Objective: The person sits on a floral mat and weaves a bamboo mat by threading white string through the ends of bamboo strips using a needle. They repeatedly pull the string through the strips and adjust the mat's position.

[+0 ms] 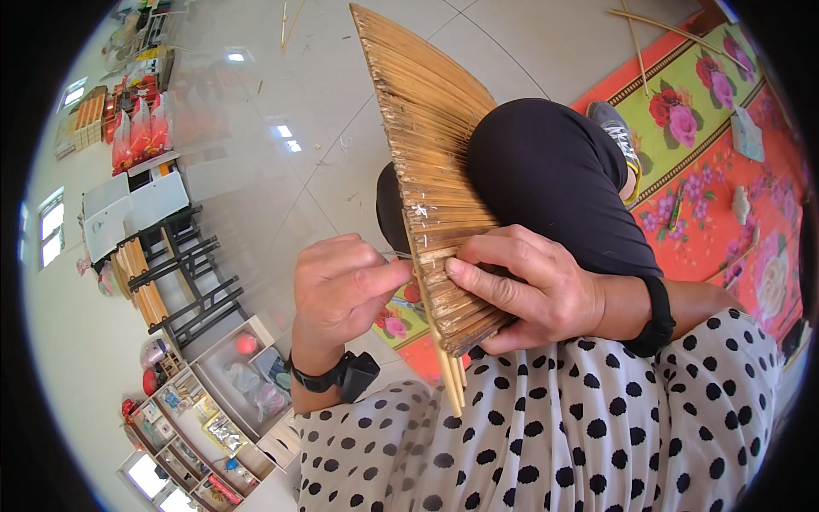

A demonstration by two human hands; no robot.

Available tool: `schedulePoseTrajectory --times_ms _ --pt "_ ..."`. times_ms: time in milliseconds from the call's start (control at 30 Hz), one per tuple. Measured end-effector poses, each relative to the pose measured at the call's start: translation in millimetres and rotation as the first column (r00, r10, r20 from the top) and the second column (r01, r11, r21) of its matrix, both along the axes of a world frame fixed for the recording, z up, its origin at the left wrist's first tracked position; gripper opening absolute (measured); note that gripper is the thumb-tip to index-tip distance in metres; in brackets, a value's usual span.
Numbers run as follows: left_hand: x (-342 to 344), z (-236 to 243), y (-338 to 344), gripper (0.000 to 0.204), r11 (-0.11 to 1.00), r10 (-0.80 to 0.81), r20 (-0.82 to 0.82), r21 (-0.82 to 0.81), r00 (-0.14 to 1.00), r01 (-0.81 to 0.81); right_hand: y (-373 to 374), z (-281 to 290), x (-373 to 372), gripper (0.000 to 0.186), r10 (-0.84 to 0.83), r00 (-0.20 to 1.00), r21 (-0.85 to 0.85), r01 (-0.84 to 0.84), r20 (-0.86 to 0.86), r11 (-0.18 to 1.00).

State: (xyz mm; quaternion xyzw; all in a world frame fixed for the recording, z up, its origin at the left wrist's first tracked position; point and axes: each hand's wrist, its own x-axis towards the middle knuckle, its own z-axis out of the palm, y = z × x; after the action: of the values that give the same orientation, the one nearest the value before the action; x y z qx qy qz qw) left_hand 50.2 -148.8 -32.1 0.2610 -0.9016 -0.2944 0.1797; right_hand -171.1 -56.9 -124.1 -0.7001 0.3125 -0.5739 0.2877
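Across my lap, against my raised knee, leans a broad fan-shaped panel of brown stalks (pixel 426 102) packed side by side, like a broom head. Pale marks and short white ends show along its left edge. My right hand (pixel 533 286) grips its lower part, thumb on the near face and some fingers hidden behind. Beside the left edge, my left hand (pixel 345 282) is closed in a pinch on a thin wire or thread (pixel 395 253), which is too fine to make out well. Several pale sticks (pixel 452 380) jut from the panel's lower end.
A red floral mat (pixel 717 230) with a green border lies to the right, bearing a light blue packet (pixel 747 134) and loose sticks (pixel 678 32). On the left stand black metal frames (pixel 192 277), shelves with small goods (pixel 183 418) and red-and-white bags (pixel 141 132).
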Motion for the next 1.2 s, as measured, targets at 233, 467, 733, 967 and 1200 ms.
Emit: schedulePoseTrajectory --times_ms 233,467,733,967,1200 --pt "-13 12 10 0.02 0.992 0.111 0.063 0.05 0.992 -0.114 -1 0 -1 0.08 0.013 1.0 -0.014 -0.013 -0.01 1.0" --pt "-26 21 30 0.016 0.859 0.394 0.124 0.303 0.911 -0.412 -2 2 -2 0.083 -0.009 0.997 -0.01 0.008 -0.071 1.0" --pt "-15 16 29 0.012 0.922 0.306 0.061 0.23 0.95 -0.312 2 15 -4 0.085 -0.024 0.987 -0.005 0.023 -0.161 1.0" --pt "-27 21 40 0.021 0.822 0.438 0.011 0.4 0.899 -0.406 5 16 2 0.082 -0.062 0.979 0.0 0.063 -0.196 0.998" --pt "-32 22 43 0.017 0.878 0.348 -0.018 0.355 0.937 -0.319 11 10 1 0.077 -0.064 0.964 -0.002 0.065 -0.26 0.998"
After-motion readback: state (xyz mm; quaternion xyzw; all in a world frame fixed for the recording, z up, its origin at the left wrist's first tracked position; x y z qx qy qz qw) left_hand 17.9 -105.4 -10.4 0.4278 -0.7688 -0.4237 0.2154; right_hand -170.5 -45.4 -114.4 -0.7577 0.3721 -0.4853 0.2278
